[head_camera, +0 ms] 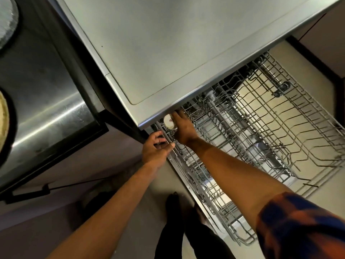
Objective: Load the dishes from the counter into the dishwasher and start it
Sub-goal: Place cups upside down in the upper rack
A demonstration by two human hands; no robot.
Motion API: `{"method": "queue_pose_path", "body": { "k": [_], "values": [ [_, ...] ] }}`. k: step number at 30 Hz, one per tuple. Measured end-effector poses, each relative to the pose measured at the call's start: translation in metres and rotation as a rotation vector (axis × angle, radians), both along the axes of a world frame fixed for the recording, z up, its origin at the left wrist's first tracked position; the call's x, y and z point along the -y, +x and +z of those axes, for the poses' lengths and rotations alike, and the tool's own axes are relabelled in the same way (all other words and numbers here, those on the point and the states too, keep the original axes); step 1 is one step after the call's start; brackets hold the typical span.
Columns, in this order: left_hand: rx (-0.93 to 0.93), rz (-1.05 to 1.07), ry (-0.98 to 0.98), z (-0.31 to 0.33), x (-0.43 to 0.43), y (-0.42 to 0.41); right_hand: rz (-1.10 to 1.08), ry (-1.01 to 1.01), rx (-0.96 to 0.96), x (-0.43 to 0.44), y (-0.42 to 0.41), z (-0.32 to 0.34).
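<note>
Loading step: right hand (183,128) grips the cup (169,122) at the rack's (291,128) far-left corner, left hand (155,147) curled round the rack's left rail; next move, I'd judge, is seating the cup between tines, then letting go.

**Moderate indoor light, streak glare at left, wide-angle warp**

Light was even and medium, and the source could not be told. The steel worktop (168,43) beyond both hands read flat grey. A hard streak of glare sat on the oven front (56,113), left of the left hand (155,148). Right of the right hand (183,128), bright patches showed through the rack (261,128) wires. Past the fingertips, under the worktop edge, it went dark. Straight edges bowed toward the borders. The sleeve (302,227), behind the right hand, was soft and smeared. Fine detail was mushy overall.
</note>
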State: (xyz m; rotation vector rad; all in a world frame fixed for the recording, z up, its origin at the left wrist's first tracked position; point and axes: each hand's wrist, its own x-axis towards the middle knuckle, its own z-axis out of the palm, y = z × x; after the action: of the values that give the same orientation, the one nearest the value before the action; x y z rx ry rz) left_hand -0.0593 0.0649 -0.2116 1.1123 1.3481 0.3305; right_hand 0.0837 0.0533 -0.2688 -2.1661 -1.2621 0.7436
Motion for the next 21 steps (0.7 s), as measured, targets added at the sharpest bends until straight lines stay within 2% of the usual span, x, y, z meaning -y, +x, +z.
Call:
{"method": "queue_pose_path", "body": {
  "k": [4,8,11,16,21],
  "values": [
    [0.006,-0.005,0.007,0.005,0.004,0.001,-0.206,-0.010,-0.131,0.011,0.002,0.017],
    [-0.049,-0.014,0.048,0.014,0.010,-0.002,-0.324,-0.005,-0.134,0.035,0.002,0.023],
    [-0.094,0.013,0.073,0.025,0.014,-0.015,-0.333,-0.054,-0.253,0.055,0.000,0.036],
    [-0.106,0.033,0.156,0.052,0.022,-0.057,-0.345,0.037,-0.407,0.095,-0.021,0.067],
    [-0.154,0.023,0.294,0.091,0.050,-0.135,-0.372,0.090,-0.477,0.129,-0.071,0.106]
  ]
}}
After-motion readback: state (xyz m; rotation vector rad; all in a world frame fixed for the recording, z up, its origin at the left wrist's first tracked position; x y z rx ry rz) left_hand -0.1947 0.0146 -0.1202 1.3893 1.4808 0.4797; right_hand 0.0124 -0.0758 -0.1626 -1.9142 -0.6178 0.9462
